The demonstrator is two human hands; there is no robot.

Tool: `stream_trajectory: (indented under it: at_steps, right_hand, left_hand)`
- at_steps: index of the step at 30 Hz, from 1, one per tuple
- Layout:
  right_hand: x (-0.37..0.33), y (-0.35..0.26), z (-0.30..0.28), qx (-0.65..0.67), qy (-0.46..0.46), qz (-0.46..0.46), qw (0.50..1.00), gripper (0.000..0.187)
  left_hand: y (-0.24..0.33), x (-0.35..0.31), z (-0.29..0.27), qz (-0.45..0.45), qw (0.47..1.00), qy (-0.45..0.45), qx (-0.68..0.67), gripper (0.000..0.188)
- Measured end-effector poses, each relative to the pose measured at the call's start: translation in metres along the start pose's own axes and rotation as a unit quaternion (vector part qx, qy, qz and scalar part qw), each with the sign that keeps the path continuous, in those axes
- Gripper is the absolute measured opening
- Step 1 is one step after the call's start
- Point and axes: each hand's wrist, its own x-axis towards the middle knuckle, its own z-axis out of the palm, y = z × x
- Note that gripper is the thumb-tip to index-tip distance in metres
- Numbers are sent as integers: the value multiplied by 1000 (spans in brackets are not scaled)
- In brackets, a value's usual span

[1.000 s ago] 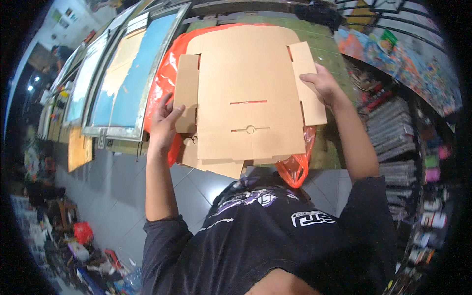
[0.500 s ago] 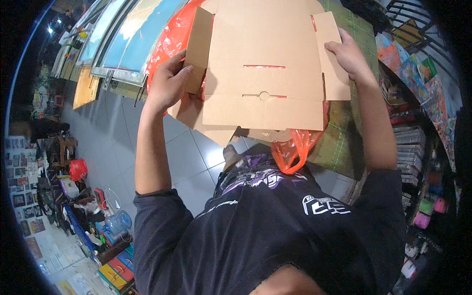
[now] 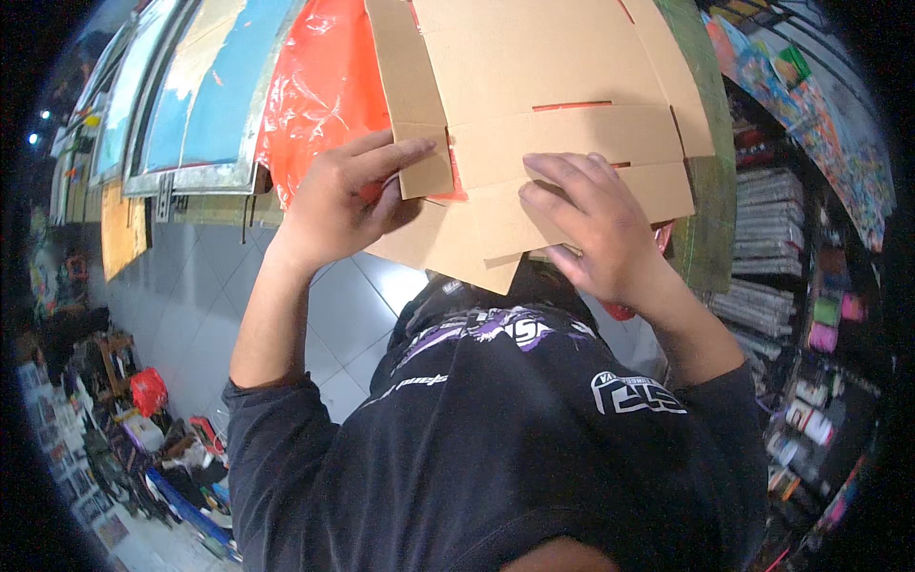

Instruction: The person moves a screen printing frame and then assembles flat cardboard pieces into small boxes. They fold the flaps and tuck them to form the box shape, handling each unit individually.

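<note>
An unfolded brown cardboard box [image 3: 543,57] with cut slots and creased flaps lies in front of me, its near part reaching over the table edge. My left hand [image 3: 334,200] is closed on the end of the raised left flap [image 3: 410,86], fingers over it and the thumb underneath. At the near edge, my right hand [image 3: 596,224] grips the front panel, with its fingers on top and its thumb below. A pointed corner flap [image 3: 491,272] hangs between the hands. Beneath the cardboard and to its left spreads a red plastic bag [image 3: 319,86].
A green gridded mat [image 3: 710,224] shows along the right side. Metal-framed blue panels [image 3: 195,105] lean at the left, beside a wooden board [image 3: 124,229]. Stacked bundles [image 3: 762,224] fill a shelf at the right. Grey floor tiles [image 3: 210,276] are below.
My right hand has left the right flap and come down to the near edge. The left hand has shifted to the flap's near end. The right flap now lies flatter.
</note>
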Motion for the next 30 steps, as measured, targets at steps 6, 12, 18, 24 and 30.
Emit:
stream_trajectory:
  at_steps: [6,12,18,24,30]
  right_hand:
    - [-8,-11,0,-97,25,15,995,32]
    - [30,-4,-47,-3,30,56,998,18]
    - [109,22,-116,132,-282,78,947,55]
    - [107,40,-67,54,-34,18,998,25]
    - [97,30,-76,33,4,53,998,28]
  left_hand:
    - [-4,14,-10,166,965,42,196,38]
    - [-26,35,-30,192,970,-140,50,30]
    - [-20,44,-31,60,988,-105,-94,19]
    - [-21,38,-28,42,987,-91,-127,15]
    - [-31,29,-18,-54,964,48,-254,17]
